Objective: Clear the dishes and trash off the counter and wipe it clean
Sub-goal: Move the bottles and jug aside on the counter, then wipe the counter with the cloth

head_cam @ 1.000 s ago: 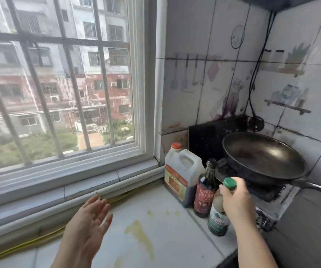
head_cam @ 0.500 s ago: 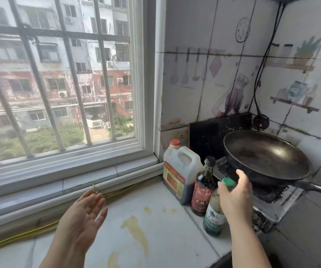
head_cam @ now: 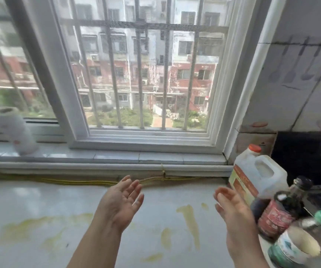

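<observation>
The left hand (head_cam: 120,205) and right hand (head_cam: 233,211) hover empty over the counter (head_cam: 40,200), fingers loosely spread, palms facing. Yellow stains (head_cam: 190,219) streak it; a jug (head_cam: 256,176) and two bottles (head_cam: 279,215) stand at its right. A blurred white thing (head_cam: 15,130), perhaps a paper roll, sits on the sill (head_cam: 117,155).

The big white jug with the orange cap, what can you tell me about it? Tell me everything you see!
The jug looks like whitish plastic, with an orange cap on, a moulded handle with a hole, and an orange-and-cream label. It stands upright on the counter at the right, in the corner below the window. A dark bottle in front hides its lower corner; whether they touch is unclear. The open right hand is nearby, not holding it.
</observation>
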`<state>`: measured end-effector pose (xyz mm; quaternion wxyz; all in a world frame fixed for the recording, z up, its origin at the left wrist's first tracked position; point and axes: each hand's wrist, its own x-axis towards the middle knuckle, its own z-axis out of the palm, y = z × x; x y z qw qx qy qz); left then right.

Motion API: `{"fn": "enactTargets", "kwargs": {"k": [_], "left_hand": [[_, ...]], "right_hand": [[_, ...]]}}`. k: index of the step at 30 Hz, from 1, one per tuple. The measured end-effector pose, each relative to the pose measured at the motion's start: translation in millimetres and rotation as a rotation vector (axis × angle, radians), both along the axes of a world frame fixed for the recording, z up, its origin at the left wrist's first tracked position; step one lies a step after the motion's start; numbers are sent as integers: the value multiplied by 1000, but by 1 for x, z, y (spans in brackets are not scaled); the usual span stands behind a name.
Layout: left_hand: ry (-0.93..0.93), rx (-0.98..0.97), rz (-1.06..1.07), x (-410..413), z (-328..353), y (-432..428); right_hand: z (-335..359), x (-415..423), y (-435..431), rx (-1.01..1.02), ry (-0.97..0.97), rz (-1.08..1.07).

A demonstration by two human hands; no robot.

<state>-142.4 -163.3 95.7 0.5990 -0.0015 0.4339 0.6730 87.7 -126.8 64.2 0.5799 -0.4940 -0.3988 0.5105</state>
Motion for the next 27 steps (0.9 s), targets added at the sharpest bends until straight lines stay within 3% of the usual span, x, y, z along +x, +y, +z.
{"fn": "enactTargets", "kwargs": {"k": [4,9,27], "left_hand": [[-15,-11,160,-39,-2,-37],[-17,5,307,-82,-1,-79],[-10,88,686,-290,13,-312]], "right_hand": [[-4,-51,-7,-127,134,207],[4,-110,-26,-163,131,422],[25,-372,-180,-262,170,757]]}}
